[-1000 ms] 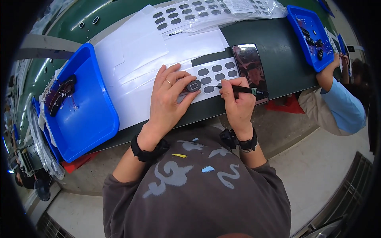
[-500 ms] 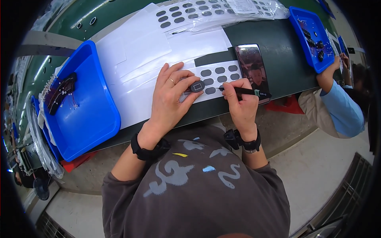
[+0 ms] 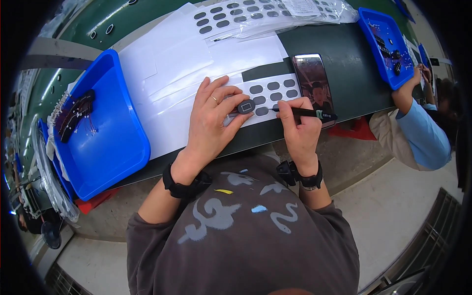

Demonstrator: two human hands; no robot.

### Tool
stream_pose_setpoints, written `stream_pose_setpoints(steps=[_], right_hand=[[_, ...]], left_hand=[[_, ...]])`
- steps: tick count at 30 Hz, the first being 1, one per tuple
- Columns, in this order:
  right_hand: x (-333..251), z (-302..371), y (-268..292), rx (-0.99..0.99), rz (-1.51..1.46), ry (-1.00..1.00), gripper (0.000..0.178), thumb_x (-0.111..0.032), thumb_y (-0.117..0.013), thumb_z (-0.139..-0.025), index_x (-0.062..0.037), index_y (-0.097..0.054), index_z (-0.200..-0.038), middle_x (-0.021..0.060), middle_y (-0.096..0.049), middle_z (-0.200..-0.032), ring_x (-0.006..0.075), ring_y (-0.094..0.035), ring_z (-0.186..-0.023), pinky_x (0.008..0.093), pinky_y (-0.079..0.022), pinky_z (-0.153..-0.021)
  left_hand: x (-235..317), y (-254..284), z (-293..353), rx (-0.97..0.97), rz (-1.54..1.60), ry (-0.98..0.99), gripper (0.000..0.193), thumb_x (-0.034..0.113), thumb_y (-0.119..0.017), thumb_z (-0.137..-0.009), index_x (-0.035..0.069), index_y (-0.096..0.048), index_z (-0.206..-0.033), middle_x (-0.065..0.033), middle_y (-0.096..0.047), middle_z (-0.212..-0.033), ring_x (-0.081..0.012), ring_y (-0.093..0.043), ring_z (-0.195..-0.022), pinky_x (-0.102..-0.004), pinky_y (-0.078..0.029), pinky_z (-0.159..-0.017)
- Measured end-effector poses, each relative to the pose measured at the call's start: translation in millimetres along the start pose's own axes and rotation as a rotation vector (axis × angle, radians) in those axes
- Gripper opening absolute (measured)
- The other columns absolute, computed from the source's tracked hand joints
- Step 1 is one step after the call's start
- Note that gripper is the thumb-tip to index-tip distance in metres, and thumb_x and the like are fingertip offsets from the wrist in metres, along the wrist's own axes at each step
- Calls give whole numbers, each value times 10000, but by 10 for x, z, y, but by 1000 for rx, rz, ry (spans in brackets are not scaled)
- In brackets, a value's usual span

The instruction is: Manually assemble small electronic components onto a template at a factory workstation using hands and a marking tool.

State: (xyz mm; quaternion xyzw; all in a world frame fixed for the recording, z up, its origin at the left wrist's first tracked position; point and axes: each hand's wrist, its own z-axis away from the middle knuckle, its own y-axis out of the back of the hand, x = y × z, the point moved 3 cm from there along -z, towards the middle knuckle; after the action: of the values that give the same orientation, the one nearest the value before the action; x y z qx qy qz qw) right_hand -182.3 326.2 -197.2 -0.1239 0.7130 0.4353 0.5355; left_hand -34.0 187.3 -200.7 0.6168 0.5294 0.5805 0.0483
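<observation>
My left hand [image 3: 214,110] pinches a small dark oval part [image 3: 246,106] between thumb and fingertips; a light rectangular outline shows on its face. A ring is on one finger. Right beside it lies a white sheet of grey oval stickers [image 3: 276,97], partly covered by both hands. My right hand [image 3: 302,129] grips black pointed tweezers [image 3: 309,113], whose tip is over a sticker in the sheet's near row, close to the oval part. Whether the tip holds anything is too small to tell.
A blue tray [image 3: 105,142] with wired black parts stands at left. White sheets [image 3: 172,73] and bagged sticker sheets [image 3: 270,14] lie behind my hands. A phone [image 3: 313,83] is close on the right. Farther right are another blue tray [image 3: 400,81] and a co-worker's arm [image 3: 423,132].
Both hands stay nearly in place. The tweezers' tip and the oval part have shifted very slightly, and the sticker sheet has moved a touch to the right.
</observation>
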Motion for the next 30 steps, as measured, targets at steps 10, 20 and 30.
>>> stream_pose_setpoints(steps=[10,20,30], right_hand=[[-154,-13,-149,39,-648,53,195,-173,-521,-1069,-25,-540,-943,80,-661,-875,122,-643,-755,225,-495,-713],[38,-224,-272,-123,-787,-242,247,-254,-513,-1081,-44,-537,-951,24,-579,-807,191,-713,-922,249,-533,-755],[52,-190,-274,-77,-738,-255,256,-280,-574,-1054,-47,-580,-949,7,-611,-792,75,-610,-772,223,-507,-733]], left_hand=[[-52,-9,8,-20,30,3,291,147,-826,-762,102,-735,-1035,-41,-672,-1122,-298,-523,-1305,-523,-299,-1188],[-67,27,-13,-66,101,30,288,178,-824,-768,103,-739,-1033,-28,-683,-1155,-304,-506,-1333,-519,-256,-1206],[-66,28,-1,-82,101,22,280,197,-821,-781,106,-749,-1036,-22,-685,-1163,-304,-494,-1347,-521,-238,-1213]])
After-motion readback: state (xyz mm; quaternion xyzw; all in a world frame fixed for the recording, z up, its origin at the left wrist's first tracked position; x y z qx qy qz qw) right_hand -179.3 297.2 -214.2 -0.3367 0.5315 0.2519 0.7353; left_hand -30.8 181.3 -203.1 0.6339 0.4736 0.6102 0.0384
